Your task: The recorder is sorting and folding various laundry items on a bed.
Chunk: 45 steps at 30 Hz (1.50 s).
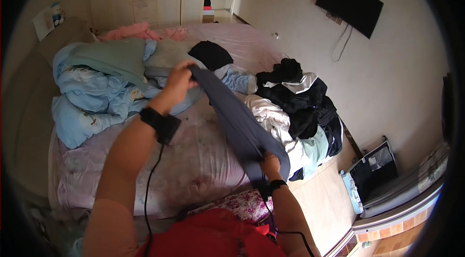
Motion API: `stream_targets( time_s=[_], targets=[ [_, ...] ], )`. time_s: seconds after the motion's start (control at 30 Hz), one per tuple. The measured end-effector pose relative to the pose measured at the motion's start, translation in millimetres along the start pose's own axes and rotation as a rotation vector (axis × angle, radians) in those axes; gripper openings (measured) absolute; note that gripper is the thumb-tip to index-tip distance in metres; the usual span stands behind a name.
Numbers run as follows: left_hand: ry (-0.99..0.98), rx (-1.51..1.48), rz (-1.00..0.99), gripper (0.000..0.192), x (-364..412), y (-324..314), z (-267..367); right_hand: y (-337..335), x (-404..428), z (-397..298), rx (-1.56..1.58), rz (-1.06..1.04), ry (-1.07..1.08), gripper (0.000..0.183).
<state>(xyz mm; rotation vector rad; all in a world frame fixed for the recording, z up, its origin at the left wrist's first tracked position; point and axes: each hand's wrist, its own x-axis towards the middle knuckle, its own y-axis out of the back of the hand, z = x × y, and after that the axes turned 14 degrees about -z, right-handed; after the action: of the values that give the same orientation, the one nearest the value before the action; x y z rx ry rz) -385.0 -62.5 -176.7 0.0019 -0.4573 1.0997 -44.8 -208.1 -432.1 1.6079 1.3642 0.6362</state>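
A dark grey garment [238, 115] is stretched between my two hands above the bed; its exact kind I cannot tell. My left hand [180, 80] grips its narrow upper end near the bed's middle. Lower down and to the right, my right hand [270, 165] holds the wider part, slightly blurred. Just beyond the cloth's upper end lie a folded black garment [211, 54] and a light blue denim piece [238, 80]. Right of the cloth, white clothing [269, 111] is heaped beside a pile of black clothes [308, 106], with a pale green garment [316, 148] at the edge.
The bed's pink sheet [189, 148] lies under everything. A light blue quilt [94, 93] and a grey-green pillow [112, 55] are bunched at left. An open suitcase [374, 173] stands on the floor at right. Black cables run from my wrist bands.
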Motion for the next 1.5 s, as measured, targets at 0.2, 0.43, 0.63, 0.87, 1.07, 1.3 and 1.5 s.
stream_targets(
  time_s=[0.2,0.43,0.63,0.87,1.07,1.3,1.5],
  targets=[
    [-0.379,0.486,0.13,0.022,-19,69,115,105,-20,-57,0.223,0.65,0.454,0.016],
    [-0.338,0.027,0.412,0.024,-72,146,193,196,-66,-135,0.182,0.443,0.756,0.024],
    [-0.36,0.319,0.478,0.018,-124,146,205,165,-67,-167,0.232,0.165,1.103,0.053],
    [0.512,0.911,0.187,0.018,-328,319,62,12,-18,-71,0.318,-0.59,0.493,0.046],
    [0.648,1.102,0.207,0.037,-376,322,-74,-11,18,7,-0.347,-0.332,0.275,0.036],
    [0.576,1.461,0.332,0.065,-277,285,-143,2,29,26,0.013,-0.52,0.089,0.01],
    [0.907,1.608,0.078,0.051,-258,294,-122,49,45,-28,0.133,0.053,0.367,0.009]
  ],
)
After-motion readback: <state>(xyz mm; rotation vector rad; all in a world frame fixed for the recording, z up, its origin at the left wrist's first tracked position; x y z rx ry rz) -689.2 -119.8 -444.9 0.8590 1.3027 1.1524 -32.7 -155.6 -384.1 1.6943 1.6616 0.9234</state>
